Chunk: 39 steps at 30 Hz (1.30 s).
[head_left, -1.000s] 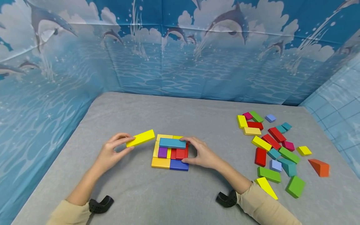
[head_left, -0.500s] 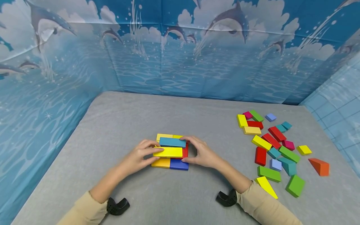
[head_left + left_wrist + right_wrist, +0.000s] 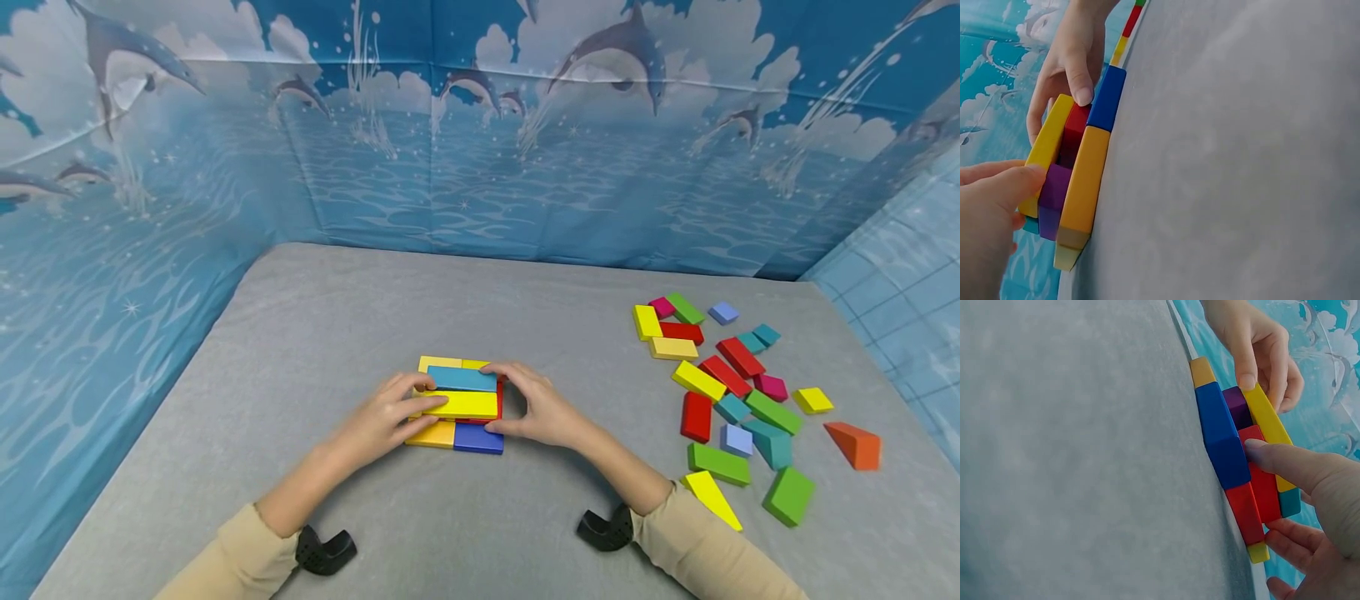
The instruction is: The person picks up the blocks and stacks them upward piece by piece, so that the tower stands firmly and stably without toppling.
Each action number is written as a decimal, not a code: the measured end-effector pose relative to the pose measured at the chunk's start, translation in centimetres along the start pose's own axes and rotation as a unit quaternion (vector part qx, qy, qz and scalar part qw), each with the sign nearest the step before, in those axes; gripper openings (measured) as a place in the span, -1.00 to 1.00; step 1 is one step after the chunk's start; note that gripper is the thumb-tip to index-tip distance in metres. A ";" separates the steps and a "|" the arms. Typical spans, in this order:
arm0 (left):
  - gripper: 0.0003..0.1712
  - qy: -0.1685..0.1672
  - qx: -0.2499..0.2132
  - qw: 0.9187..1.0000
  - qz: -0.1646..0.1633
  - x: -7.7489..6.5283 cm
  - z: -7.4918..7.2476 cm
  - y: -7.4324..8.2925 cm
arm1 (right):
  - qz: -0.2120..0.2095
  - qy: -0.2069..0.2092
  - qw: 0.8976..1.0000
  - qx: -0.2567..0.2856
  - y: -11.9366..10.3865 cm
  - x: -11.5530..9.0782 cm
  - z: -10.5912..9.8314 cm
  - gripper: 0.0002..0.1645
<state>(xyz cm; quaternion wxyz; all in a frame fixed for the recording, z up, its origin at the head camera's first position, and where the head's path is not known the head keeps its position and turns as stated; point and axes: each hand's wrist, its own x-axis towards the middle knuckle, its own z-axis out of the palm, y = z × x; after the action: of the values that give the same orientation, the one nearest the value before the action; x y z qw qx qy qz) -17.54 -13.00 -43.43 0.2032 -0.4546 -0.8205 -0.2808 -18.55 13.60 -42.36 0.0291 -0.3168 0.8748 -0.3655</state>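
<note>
A low stack of colored wooden blocks stands mid-table in the head view. On its top level a teal block [image 3: 465, 379] lies just behind a long yellow block [image 3: 472, 406]. My left hand [image 3: 382, 414] pinches the yellow block's left end between thumb and fingers. At the right side, my right hand [image 3: 536, 406] holds the stack, its thumb against a red block [image 3: 1266, 494] and its fingers reaching round to the far side. Beneath lie a purple block [image 3: 1054, 187], an orange-yellow block [image 3: 1087, 181] and a blue block [image 3: 480, 439]. The head view hides most of the middle level.
Many loose blocks lie on the right of the grey cloth [image 3: 337, 292], among them a green block [image 3: 789, 497], a yellow wedge [image 3: 712, 500] and an orange wedge [image 3: 853, 447]. A dolphin-print curtain [image 3: 480, 167] borders the table.
My left hand has carried the yellow block from left of the stack onto its top, then slid it slightly right beside the teal block. The right hand has stayed in place.
</note>
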 end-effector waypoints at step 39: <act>-0.68 0.029 -0.254 0.953 -0.160 0.5 -1.0 1.3 | 0.014 -0.001 0.999 -0.037 -0.3 0.0 0.1 -0.26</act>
<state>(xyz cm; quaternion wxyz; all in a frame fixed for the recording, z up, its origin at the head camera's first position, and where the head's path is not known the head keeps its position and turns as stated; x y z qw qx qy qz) -16.64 -12.77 -42.05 0.0573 -0.3452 -0.7780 -0.5218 -18.34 13.36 -42.26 0.0232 -0.3051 0.8921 -0.3325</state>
